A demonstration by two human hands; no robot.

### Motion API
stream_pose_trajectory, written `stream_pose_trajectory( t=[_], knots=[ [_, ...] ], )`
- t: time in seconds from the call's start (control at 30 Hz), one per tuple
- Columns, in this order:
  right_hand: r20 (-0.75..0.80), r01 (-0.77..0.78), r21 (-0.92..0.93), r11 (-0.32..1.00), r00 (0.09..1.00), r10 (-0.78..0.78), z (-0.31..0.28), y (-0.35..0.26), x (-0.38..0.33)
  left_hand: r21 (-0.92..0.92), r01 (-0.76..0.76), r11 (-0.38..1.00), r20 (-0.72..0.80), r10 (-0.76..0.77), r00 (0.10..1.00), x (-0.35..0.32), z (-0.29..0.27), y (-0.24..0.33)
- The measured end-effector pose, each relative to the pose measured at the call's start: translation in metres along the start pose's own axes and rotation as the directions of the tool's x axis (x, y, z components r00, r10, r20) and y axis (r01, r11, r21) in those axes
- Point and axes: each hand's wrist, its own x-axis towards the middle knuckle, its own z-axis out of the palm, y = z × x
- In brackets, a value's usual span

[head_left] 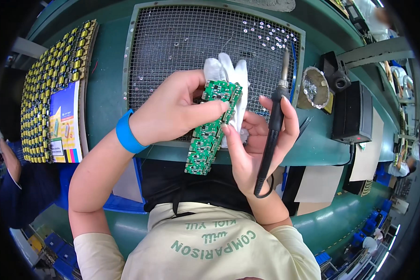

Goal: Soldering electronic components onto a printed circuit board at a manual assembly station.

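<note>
My left hand (172,105), with a blue band at the wrist, grips a long green circuit board (204,144) packed with small parts, its thumb lying across the top face. The board is tilted, its lower end towards my body. A black-handled soldering iron (276,116) rests in my right hand (249,149), its metal tip pointing away over the mesh. My right thumb also reaches the board's right edge. Behind the board, a white glove (226,70) is partly hidden by it and by my hands.
Under my hands is a framed wire-mesh tray (168,28); small white round pieces (277,39) are scattered at its far right. To the right stand a bowl of metallic scraps (314,88) and a black box (353,112). Rows of yellow-and-black components (56,79) and a colourful leaflet (64,123) lie left.
</note>
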Motion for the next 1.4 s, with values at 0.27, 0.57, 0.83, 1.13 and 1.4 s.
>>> stream_pose_trajectory(
  t=[0.27, 0.57, 0.83, 1.13, 1.4],
  knots=[
    [-0.062, 0.109, 0.035, 0.993, 0.992, -0.106, -0.103, -0.045, 0.058, 0.165, -0.035, 0.986, -0.007, 0.037, 0.999, 0.003, -0.002, 0.009],
    [0.390, 0.002, -0.151, 0.989, 0.919, 0.058, -0.092, -0.068, 0.101, 0.417, -0.094, 0.904, -0.008, 0.107, 0.994, 0.011, 0.000, 0.006],
    [0.471, -0.055, -0.169, 0.984, 0.873, 0.129, -0.088, -0.063, 0.110, 0.412, -0.097, 0.906, -0.001, 0.107, 0.994, 0.012, 0.000, 0.004],
    [0.465, -0.080, -0.224, 0.971, 0.867, 0.179, -0.081, -0.069, 0.114, 0.379, -0.083, 0.922, -0.013, 0.095, 0.995, 0.012, 0.001, 0.004],
    [0.449, 0.023, -0.328, 0.944, 0.883, 0.134, -0.074, -0.079, 0.110, 0.382, -0.082, 0.921, -0.019, 0.096, 0.995, 0.011, 0.001, 0.003]
  ],
)
